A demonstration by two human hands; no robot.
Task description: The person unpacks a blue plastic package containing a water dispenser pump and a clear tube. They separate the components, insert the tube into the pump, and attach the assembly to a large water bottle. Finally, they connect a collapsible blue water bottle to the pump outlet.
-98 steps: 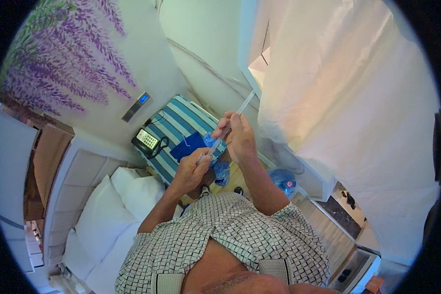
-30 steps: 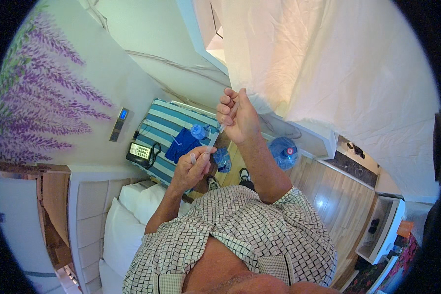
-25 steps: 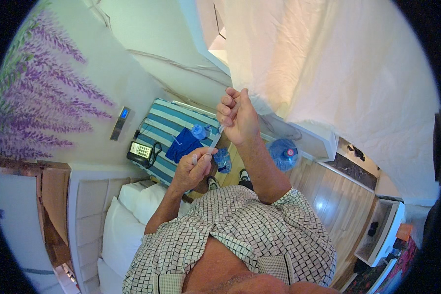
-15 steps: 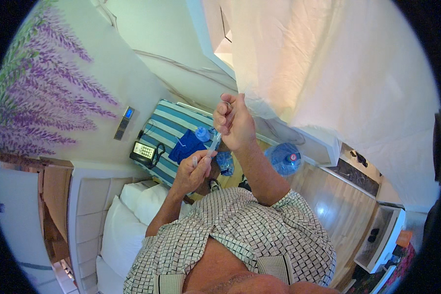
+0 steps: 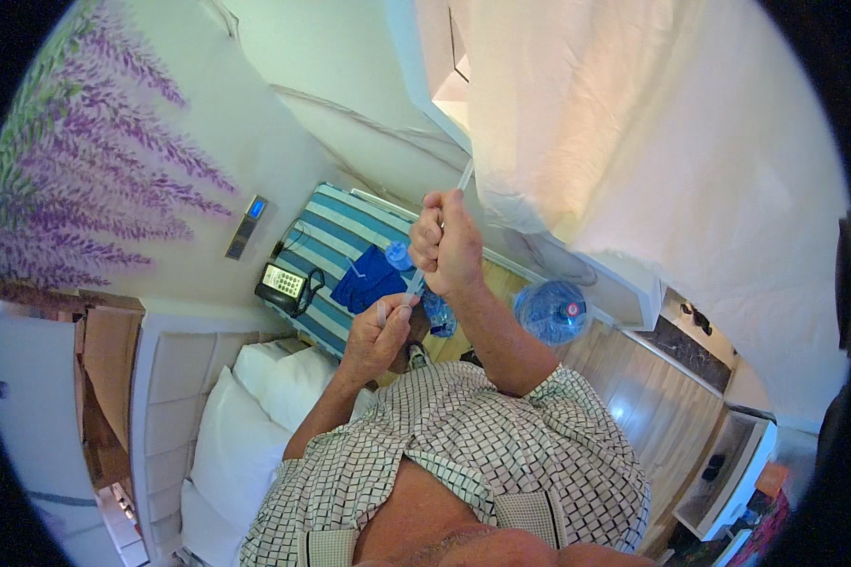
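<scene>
A thin, clear rod (image 5: 414, 283) slants up through both of my closed hands in front of my body. Around its lower part my left hand (image 5: 376, 338) is wrapped, and a short pale piece (image 5: 381, 312) pokes up between those fingers. Higher up, my right hand (image 5: 451, 248) grips the same rod in a fist. The rod's top end sticks out above that fist, beside the edge of a cream curtain (image 5: 577, 123); whether it is fixed there I cannot tell.
Beyond my hands, a blue-striped table (image 5: 336, 222) bears a dark desk phone (image 5: 282, 285), a blue cloth (image 5: 369, 282) and a light blue container (image 5: 397, 255). A large blue water bottle (image 5: 548, 314) stands on the wood floor. White pillows (image 5: 241, 430) lie at left.
My right hand has closed from a looser hold into a fist around the rod. The rod's upper end now shows above it. My left hand has shifted slightly.
</scene>
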